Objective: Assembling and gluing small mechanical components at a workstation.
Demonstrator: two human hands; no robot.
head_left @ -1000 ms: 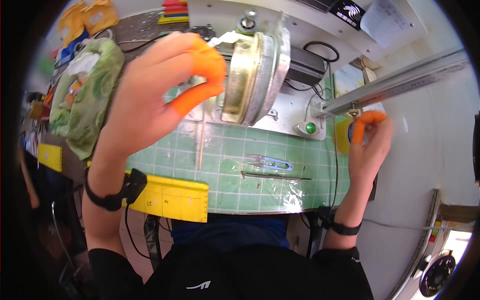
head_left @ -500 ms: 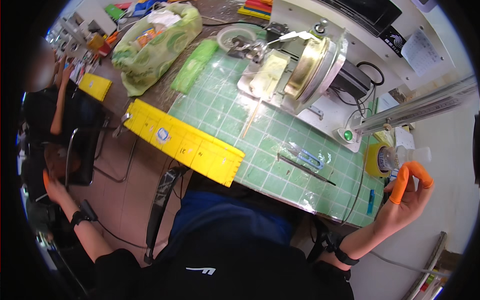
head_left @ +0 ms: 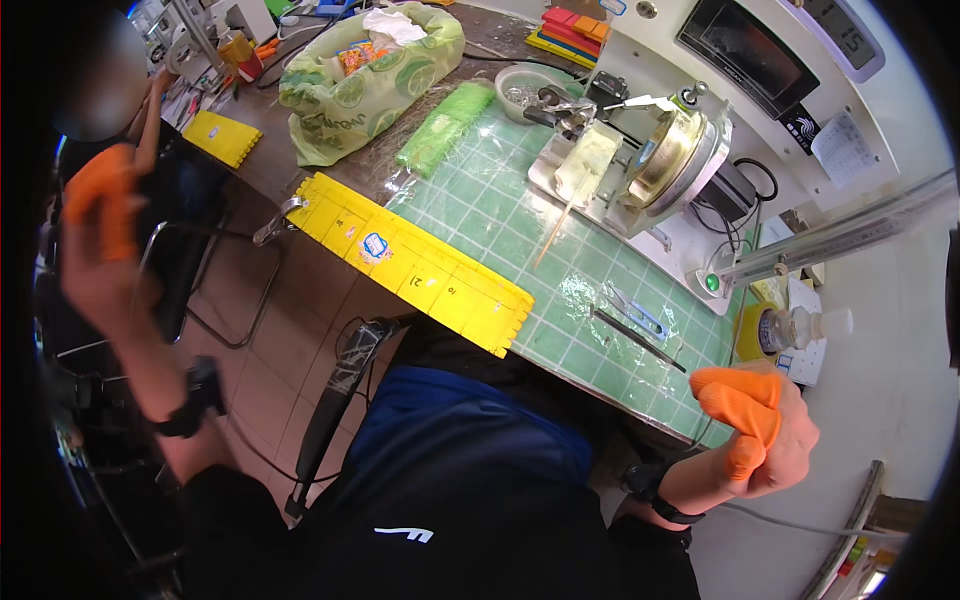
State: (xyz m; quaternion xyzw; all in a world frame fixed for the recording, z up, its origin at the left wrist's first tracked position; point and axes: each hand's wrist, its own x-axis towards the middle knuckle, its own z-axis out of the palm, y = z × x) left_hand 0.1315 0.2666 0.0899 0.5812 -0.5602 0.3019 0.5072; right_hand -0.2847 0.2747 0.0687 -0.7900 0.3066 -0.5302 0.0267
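Observation:
My left hand (head_left: 100, 245) is raised out to the left, away from the table and over a black chair (head_left: 185, 250). It wears orange finger covers and is blurred; nothing shows in it. My right hand (head_left: 762, 432) hovers off the table's near right corner, its orange-covered fingers curled in with nothing between them. Closest to it on the green grid mat (head_left: 500, 215) lie metal tweezers (head_left: 636, 310) and a thin dark rod (head_left: 636, 340).
A long yellow strip (head_left: 410, 262) lies along the mat's near edge. Behind stand a machine with a brass-coloured disc (head_left: 672, 150), a small bowl (head_left: 522, 90), a green packet (head_left: 445, 125) and a green patterned bag (head_left: 370, 70). A bottle (head_left: 792, 326) stands right. Another person sits far left.
My left hand swung from in front of the camera down and out to the left. My right hand dropped off the table's right corner. The view turned left and down.

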